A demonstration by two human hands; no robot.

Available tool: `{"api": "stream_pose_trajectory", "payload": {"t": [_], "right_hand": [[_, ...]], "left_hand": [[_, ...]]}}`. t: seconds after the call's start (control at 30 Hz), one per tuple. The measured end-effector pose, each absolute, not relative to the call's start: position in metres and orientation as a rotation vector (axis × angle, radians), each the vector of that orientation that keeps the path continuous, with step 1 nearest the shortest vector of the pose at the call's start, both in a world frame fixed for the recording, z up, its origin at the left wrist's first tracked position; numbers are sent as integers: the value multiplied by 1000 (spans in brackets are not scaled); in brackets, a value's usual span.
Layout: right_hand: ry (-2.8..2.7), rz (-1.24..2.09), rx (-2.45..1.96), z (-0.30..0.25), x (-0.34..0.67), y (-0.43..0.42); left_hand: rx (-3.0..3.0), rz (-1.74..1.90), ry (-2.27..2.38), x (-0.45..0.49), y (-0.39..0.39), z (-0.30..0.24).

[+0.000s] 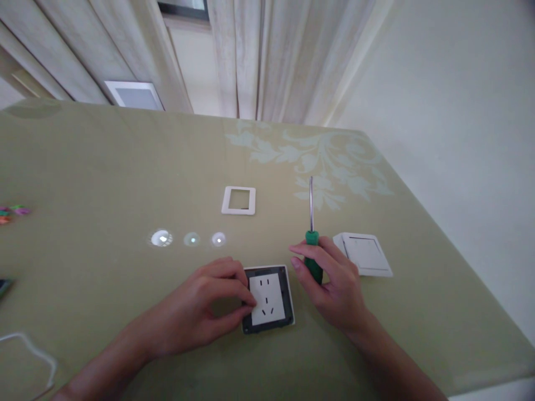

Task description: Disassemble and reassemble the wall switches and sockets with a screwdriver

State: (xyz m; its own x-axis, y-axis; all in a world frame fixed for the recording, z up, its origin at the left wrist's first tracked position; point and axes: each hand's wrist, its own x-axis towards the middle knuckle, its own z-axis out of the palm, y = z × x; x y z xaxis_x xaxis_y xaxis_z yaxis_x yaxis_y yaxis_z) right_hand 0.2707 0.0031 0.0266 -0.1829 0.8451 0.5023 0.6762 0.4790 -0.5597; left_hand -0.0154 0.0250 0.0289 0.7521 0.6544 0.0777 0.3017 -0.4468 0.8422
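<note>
A wall socket with a white face and dark grey surround lies face up on the table near my body. Over its left edge is my left hand, thumb and fingertips pinched together; whatever is between them is too small or hidden to make out. My right hand, just right of the socket, grips a screwdriver by its green handle, the metal shaft pointing away from me. Beyond the socket lies a white square cover frame. A white wall switch sits right of my right hand.
The glossy table has a leaf pattern near its far right corner and reflects several lights. Small colourful objects are at the left edge, with a white cable nearer me. Curtains hang behind; a wall runs along the right.
</note>
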Motion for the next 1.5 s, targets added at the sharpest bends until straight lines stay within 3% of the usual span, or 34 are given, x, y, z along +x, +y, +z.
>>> {"api": "stream_pose_trajectory", "payload": {"t": [1.0, 1.5], "right_hand": [[-1944, 275, -1242, 27, 270, 1], [-1962, 251, -1247, 28, 270, 0]], "left_hand": [[2073, 551, 806, -18, 25, 26], [2181, 408, 846, -18, 23, 23]]}}
